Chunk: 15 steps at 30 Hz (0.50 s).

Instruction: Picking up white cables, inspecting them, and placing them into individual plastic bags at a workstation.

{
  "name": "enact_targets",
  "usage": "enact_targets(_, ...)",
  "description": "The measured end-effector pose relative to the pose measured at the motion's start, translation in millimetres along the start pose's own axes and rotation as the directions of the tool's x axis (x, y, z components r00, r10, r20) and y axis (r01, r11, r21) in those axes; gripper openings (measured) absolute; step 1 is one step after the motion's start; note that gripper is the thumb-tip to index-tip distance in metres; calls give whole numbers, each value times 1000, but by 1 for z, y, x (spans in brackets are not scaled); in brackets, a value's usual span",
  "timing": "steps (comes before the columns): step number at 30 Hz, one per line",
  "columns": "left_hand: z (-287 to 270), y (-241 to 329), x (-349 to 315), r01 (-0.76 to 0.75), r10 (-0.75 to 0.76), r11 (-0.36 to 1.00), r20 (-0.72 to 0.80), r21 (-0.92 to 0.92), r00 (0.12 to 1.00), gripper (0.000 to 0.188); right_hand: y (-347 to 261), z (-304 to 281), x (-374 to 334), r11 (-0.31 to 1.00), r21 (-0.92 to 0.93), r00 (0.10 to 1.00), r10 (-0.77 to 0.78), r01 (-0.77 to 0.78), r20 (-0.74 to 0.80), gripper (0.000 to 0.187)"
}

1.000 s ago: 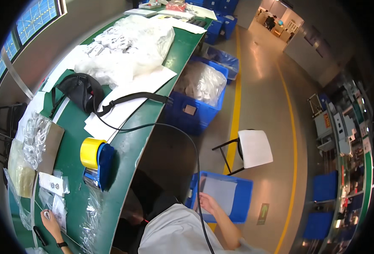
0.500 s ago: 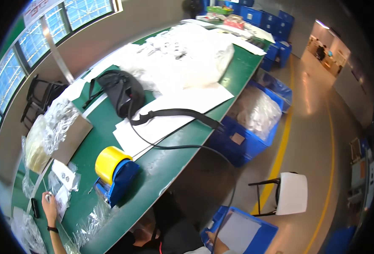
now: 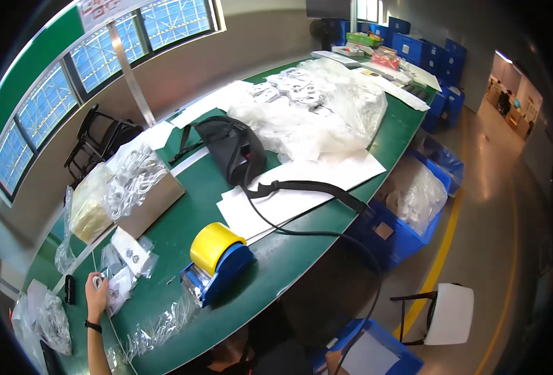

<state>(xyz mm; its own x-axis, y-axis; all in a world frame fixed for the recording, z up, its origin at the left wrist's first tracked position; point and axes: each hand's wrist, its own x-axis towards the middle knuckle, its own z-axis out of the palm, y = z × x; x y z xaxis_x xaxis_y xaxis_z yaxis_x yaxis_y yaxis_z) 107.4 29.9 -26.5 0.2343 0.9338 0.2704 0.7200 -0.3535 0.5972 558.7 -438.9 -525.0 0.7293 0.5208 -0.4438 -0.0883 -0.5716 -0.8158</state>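
Note:
My left hand point(image 3: 95, 299), with a black band on its wrist, is closed on a small white coiled cable point(image 3: 97, 282) at the left of the green table point(image 3: 239, 284). Beside it lie clear plastic bags point(image 3: 121, 286) with small printed sheets. A black bar-shaped object point(image 3: 70, 289) sits just left of the hand. At the lower edge, my right hand point(image 3: 333, 360) is beside the blue bin point(image 3: 407, 359), which holds a white sheet point(image 3: 370, 357). Its fingers are mostly hidden, so I cannot see whether it holds anything.
A blue tape dispenser point(image 3: 226, 275) with a yellow roll point(image 3: 214, 247) stands near the table edge. Behind are a carton point(image 3: 157, 197) of white cables, a black bag point(image 3: 232, 147) and a plastic-covered heap point(image 3: 314, 125). A white-seated chair point(image 3: 454, 314) and a blue crate point(image 3: 382, 240) stand right.
The whole view has swung, so the table and its things sit farther right and lower. My left hand still holds the white cable; my right hand shows less at the lower edge.

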Motion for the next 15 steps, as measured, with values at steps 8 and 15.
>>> enact_targets(8, -14, -14, 5, 20, -19, 1000, -10, 17, 1000, 13, 65, -32, 0, 1000, 14, 970, -11, 15, -241, 38)
enact_targets(15, -25, -16, 4, 39, -36, 998, -58, 54, 998, 15, 75, -22, 64, 993, 46, 926, -81, 105, -368, 38)
